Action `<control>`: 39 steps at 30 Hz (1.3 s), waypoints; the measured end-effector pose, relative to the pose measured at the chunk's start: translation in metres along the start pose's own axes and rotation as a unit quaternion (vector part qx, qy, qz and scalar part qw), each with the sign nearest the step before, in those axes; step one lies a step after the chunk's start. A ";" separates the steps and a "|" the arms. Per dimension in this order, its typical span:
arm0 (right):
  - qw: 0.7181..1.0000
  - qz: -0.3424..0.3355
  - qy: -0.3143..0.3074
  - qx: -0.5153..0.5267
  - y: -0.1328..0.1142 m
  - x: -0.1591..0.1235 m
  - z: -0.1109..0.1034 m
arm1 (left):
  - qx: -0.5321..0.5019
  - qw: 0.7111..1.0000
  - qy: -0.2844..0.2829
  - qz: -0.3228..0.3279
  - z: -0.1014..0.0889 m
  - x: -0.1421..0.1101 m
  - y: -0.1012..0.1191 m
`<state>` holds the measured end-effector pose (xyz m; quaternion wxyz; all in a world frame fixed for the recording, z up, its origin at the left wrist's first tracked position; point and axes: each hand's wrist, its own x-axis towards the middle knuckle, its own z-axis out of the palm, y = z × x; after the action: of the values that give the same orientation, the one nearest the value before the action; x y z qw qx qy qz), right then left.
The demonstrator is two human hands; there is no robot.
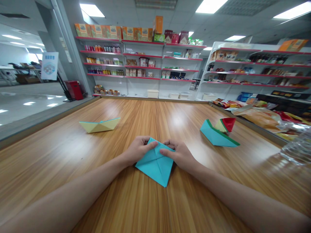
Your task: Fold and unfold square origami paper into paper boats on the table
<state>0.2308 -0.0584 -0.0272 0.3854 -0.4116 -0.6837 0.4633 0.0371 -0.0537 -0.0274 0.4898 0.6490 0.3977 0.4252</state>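
Observation:
Between my hands, low over the wooden table (116,200), is a blue sheet of folded paper (155,166), roughly square with crossing creases and one corner pointing toward me. My left hand (139,149) pinches its upper left edge, thumb on top and fingers behind. At the upper right edge my right hand (179,153) grips it the same way, thumb on the face and fingers curled behind. The far edge of the paper is partly covered by my fingers. Whether the paper rests on the table or is slightly lifted, I cannot tell.
A yellow paper boat (100,127) sits at the left. At the right stand a blue paper boat (216,137) with a green rim and a red-and-yellow folded paper piece (225,125). A clear plastic object (297,149) lies at the right edge, near snack packets (257,118). Stocked shelves (143,68) stand beyond.

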 end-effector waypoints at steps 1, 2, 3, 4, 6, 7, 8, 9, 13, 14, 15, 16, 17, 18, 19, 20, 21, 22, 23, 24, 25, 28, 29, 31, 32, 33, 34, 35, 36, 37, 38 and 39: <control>0.999 0.011 0.006 0.038 0.001 0.001 0.000 | -0.027 1.000 0.006 -0.005 -0.001 0.001 -0.001; 0.997 0.022 0.019 0.078 0.002 0.002 -0.001 | -0.063 0.998 0.011 -0.010 -0.002 0.001 -0.002; 0.992 0.033 0.037 0.113 0.004 0.004 -0.002 | -0.097 0.995 0.009 -0.015 -0.003 0.001 -0.002; 0.987 0.043 0.058 0.143 0.005 0.005 -0.002 | -0.121 0.992 -0.002 -0.021 -0.004 0.001 -0.001; 0.976 0.057 0.092 0.187 0.007 0.008 -0.004 | -0.123 0.990 -0.066 -0.037 -0.005 -0.001 0.002; 0.972 0.063 0.104 0.199 0.007 0.008 -0.004 | -0.106 0.987 -0.111 -0.048 -0.005 -0.002 0.004; 0.969 0.069 0.115 0.207 0.007 0.008 -0.004 | -0.083 0.983 -0.152 -0.059 -0.005 -0.004 0.006; 0.967 0.076 0.121 0.212 0.006 0.008 -0.005 | -0.060 0.980 -0.181 -0.066 -0.005 -0.005 0.008; 0.969 0.124 0.051 0.206 0.000 0.007 -0.006 | -0.028 0.988 -0.143 -0.051 -0.003 -0.009 0.010; 0.970 0.134 0.017 0.200 -0.001 0.006 -0.006 | -0.031 0.991 -0.125 -0.045 -0.003 -0.009 0.009; 0.971 0.139 -0.012 0.196 -0.002 0.005 -0.007 | -0.033 0.992 -0.115 -0.043 -0.004 -0.009 0.008; 0.971 0.138 -0.033 0.193 -0.003 0.004 -0.007 | -0.033 0.992 -0.116 -0.044 -0.004 -0.009 0.008; 0.971 0.132 -0.043 0.192 -0.003 0.004 -0.007 | -0.029 0.990 -0.128 -0.047 -0.004 -0.009 0.008; 0.972 0.125 -0.048 0.191 -0.003 0.003 -0.008 | -0.021 0.988 -0.147 -0.052 -0.004 -0.009 0.009; 0.974 0.118 -0.052 0.186 -0.002 0.002 -0.008 | -0.010 0.984 -0.171 -0.057 -0.003 -0.009 0.011; 0.977 0.112 -0.053 0.174 -0.001 0.002 -0.008 | 0.005 0.979 -0.195 -0.061 -0.003 -0.009 0.013; 0.981 0.105 -0.052 0.157 0.000 0.001 -0.008 | 0.019 0.974 -0.215 -0.064 -0.002 -0.010 0.015; 0.984 0.098 -0.051 0.137 0.001 0.001 -0.008 | 0.031 0.972 -0.225 -0.064 -0.001 -0.010 0.016; 0.987 0.092 -0.050 0.119 0.001 0.001 -0.008 | 0.038 0.971 -0.226 -0.062 -0.001 -0.011 0.017; 0.990 0.088 -0.047 0.104 0.001 0.001 -0.007 | 0.038 0.973 -0.220 -0.058 -0.001 -0.011 0.017; 0.990 0.087 -0.042 0.099 0.001 0.001 -0.007 | 0.029 0.977 -0.207 -0.052 -0.001 -0.011 0.016; 0.982 0.088 -0.017 0.166 0.000 0.004 -0.007 | -0.030 0.991 -0.129 -0.029 -0.003 -0.008 0.008; 0.975 0.084 -0.006 0.208 0.000 0.005 -0.008 | -0.054 0.994 -0.091 -0.019 -0.004 -0.006 0.005; 0.958 0.073 0.007 0.278 0.001 0.007 -0.009 | -0.092 0.996 -0.014 0.005 -0.005 -0.002 -0.001; 0.954 0.071 0.006 0.290 0.002 0.007 -0.009 | -0.099 0.995 0.010 0.013 -0.005 -0.001 -0.002; 0.957 0.071 0.003 0.281 0.003 0.007 -0.009 | -0.100 0.995 0.022 0.020 -0.005 0.000 -0.002; 0.964 0.069 0.001 0.259 0.003 0.007 -0.008 | -0.094 0.995 0.022 0.023 -0.004 0.000 -0.002; 0.972 0.059 0.004 0.229 0.003 0.006 -0.007 | -0.082 0.996 0.013 0.024 -0.002 -0.001 0.000; 0.979 0.042 0.011 0.199 0.003 0.006 -0.005 | -0.066 0.997 0.000 0.025 0.000 -0.003 0.002; 0.984 0.021 0.017 0.175 0.002 0.005 -0.003 | -0.051 0.998 -0.015 0.024 0.001 -0.004 0.004; 0.987 -0.002 0.021 0.158 0.001 0.004 -0.001 | -0.037 0.999 -0.028 0.020 0.003 -0.006 0.006; 0.989 -0.020 0.022 0.147 0.000 0.003 0.001 | -0.027 0.999 -0.036 0.017 0.004 -0.007 0.007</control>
<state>0.2288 -0.0561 -0.0267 0.4661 -0.3469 -0.6073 0.5419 0.0396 -0.0629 -0.0222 0.5136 0.6572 0.3574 0.4201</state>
